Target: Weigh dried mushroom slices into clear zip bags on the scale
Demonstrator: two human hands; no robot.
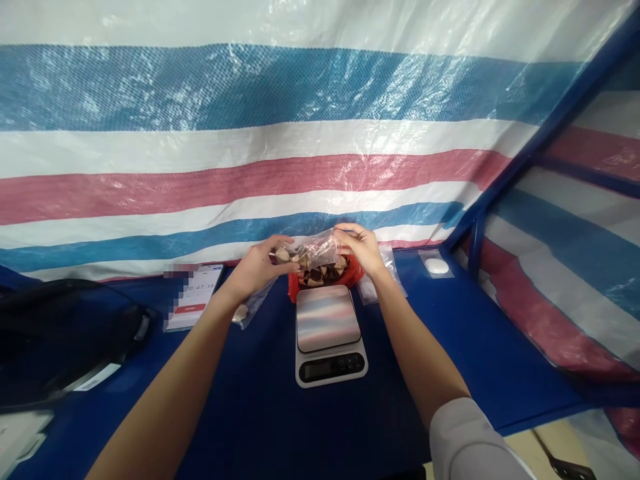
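Observation:
A clear plastic bag (320, 248) with several brown-and-cream chunks in its left end is held up between my hands. My left hand (263, 265) is closed round the filled end, and my right hand (361, 245) pinches the other end. Just below the clear bag, an open red bag (355, 272) holds more dark brown and cream pieces (320, 275), partly hidden. A white digital kitchen scale (329, 320) with a shiny metal plate stands in front of the red bag. Nothing lies on its plate, and its display looks dark.
On the blue table (400, 413), a phone (195, 300) showing a timer lies left of my left forearm. Other clear bags (253, 307) flank the red bag. A small bag with a white round item (437, 266) lies far right. A black object (70, 340) sits far left. Striped sheeting (250, 147) hangs behind.

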